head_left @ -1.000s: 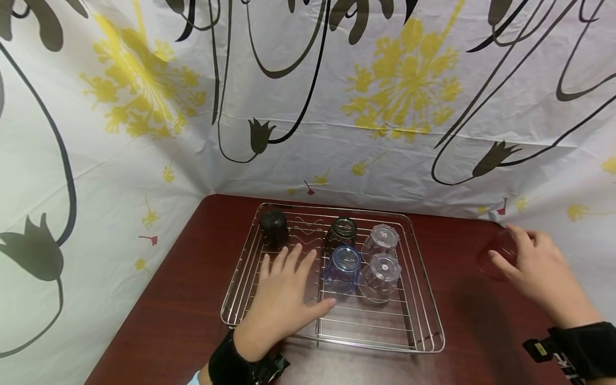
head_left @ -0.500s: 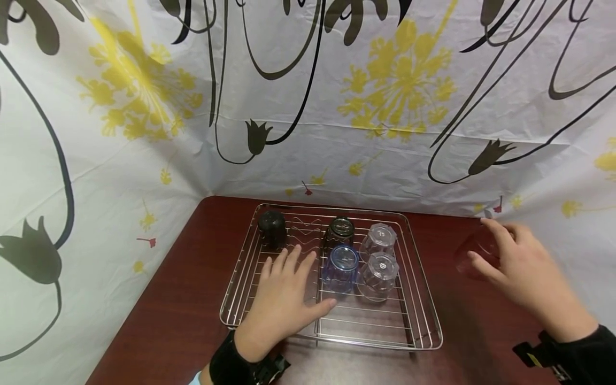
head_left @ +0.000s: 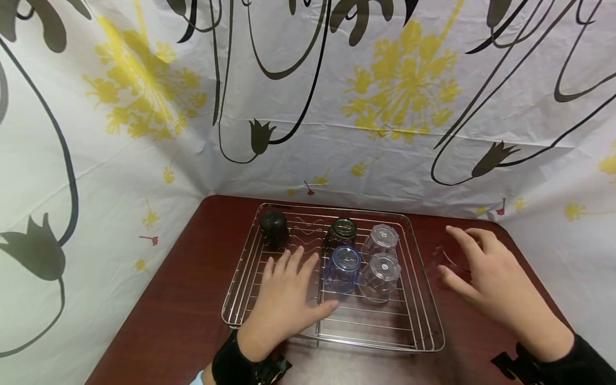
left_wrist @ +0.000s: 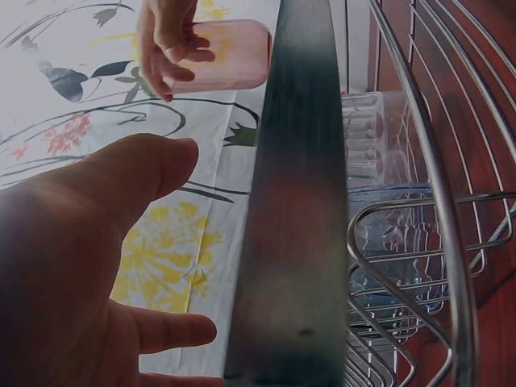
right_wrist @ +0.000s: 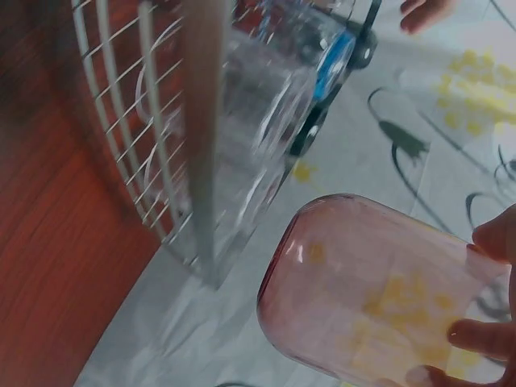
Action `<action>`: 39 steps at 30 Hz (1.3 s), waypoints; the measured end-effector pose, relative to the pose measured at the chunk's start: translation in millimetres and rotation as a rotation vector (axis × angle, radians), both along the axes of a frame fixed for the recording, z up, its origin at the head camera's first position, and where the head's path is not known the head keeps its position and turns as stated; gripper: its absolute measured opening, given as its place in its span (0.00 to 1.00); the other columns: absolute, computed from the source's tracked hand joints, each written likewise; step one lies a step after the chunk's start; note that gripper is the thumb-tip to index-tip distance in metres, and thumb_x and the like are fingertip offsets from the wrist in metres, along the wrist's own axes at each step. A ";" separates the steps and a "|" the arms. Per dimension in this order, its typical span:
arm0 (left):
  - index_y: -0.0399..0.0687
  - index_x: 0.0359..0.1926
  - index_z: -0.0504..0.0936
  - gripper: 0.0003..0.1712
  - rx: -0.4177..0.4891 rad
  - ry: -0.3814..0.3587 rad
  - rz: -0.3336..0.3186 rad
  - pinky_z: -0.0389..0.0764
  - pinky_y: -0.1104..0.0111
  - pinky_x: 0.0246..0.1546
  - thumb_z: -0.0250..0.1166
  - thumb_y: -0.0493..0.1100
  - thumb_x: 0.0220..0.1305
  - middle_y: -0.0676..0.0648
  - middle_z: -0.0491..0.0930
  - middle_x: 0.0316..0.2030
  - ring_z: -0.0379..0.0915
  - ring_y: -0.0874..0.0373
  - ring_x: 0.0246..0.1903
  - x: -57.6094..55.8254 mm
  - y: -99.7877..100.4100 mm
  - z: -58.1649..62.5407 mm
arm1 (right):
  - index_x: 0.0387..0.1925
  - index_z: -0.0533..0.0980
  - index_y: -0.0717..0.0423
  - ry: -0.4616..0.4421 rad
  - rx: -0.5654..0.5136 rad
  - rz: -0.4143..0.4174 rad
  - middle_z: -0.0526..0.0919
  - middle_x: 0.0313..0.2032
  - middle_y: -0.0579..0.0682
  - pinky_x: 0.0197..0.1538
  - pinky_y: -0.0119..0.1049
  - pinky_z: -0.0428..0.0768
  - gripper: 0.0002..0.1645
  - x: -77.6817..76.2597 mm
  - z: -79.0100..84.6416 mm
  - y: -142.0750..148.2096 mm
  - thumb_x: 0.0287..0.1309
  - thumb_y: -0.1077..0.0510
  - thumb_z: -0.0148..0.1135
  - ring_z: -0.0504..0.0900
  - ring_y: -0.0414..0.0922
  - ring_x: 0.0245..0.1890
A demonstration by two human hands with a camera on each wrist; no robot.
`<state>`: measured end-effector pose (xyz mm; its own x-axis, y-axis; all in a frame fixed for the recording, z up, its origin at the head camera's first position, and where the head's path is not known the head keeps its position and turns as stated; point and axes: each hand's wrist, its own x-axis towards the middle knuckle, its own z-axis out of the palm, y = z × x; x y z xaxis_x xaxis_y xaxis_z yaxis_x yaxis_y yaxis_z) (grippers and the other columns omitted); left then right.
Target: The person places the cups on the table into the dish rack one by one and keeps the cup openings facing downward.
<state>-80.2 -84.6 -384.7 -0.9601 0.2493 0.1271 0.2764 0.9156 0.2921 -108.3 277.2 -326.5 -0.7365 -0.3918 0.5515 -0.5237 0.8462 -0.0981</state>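
Observation:
My right hand (head_left: pixel 495 283) grips a see-through pink glass (right_wrist: pixel 363 282) between thumb and fingers, just right of the wire rack (head_left: pixel 366 346). Seen from the left wrist, that pink glass (left_wrist: pixel 234 56) is up off the table. My left hand (head_left: pixel 284 302) is spread with straight fingers over the rack's front left part, holding nothing. On the rack stand upside-down glasses: a blue glass (head_left: pixel 342 272), a dark glass (head_left: pixel 339 235) behind it, and two clear faceted ones, one clear glass (head_left: pixel 379 280) in front of another (head_left: pixel 381 240). A blackish glass (head_left: pixel 274 229) is at the back left.
The rack stands on a dark red-brown table (head_left: pixel 159 310). A white patterned sheet (head_left: pixel 308 107) hangs behind the table and along both sides. In the right wrist view, the rack's raised rim (right_wrist: pixel 201 137) runs beside the clear glasses.
My right hand has carried the pink glass leftward, from the table's right side to close by the rack. The left hand and the glasses on the rack stay where they were.

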 end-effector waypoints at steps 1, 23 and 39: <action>0.57 0.76 0.61 0.58 -0.003 0.000 -0.001 0.52 0.36 0.70 0.57 0.83 0.52 0.41 0.57 0.76 0.53 0.37 0.74 0.0 0.0 -0.4 | 0.67 0.69 0.57 0.005 0.003 0.010 0.73 0.52 0.66 0.45 0.56 0.71 0.44 0.8 0.2 -3.6 0.47 0.52 0.72 0.75 0.62 0.44; 0.57 0.76 0.61 0.59 0.005 -0.016 -0.026 0.53 0.35 0.70 0.58 0.83 0.50 0.42 0.58 0.76 0.54 0.38 0.73 1.3 0.5 -4.0 | 0.67 0.70 0.55 -0.014 0.086 0.126 0.75 0.51 0.57 0.47 0.54 0.74 0.45 14.0 5.3 -67.4 0.46 0.48 0.71 0.76 0.52 0.43; 0.58 0.75 0.62 0.59 -0.030 0.002 -0.038 0.52 0.36 0.70 0.58 0.84 0.49 0.42 0.60 0.75 0.56 0.37 0.72 3.7 5.5 -5.3 | 0.67 0.70 0.53 -0.014 0.132 0.202 0.75 0.53 0.56 0.44 0.47 0.75 0.42 17.4 3.4 -98.4 0.52 0.40 0.64 0.74 0.46 0.38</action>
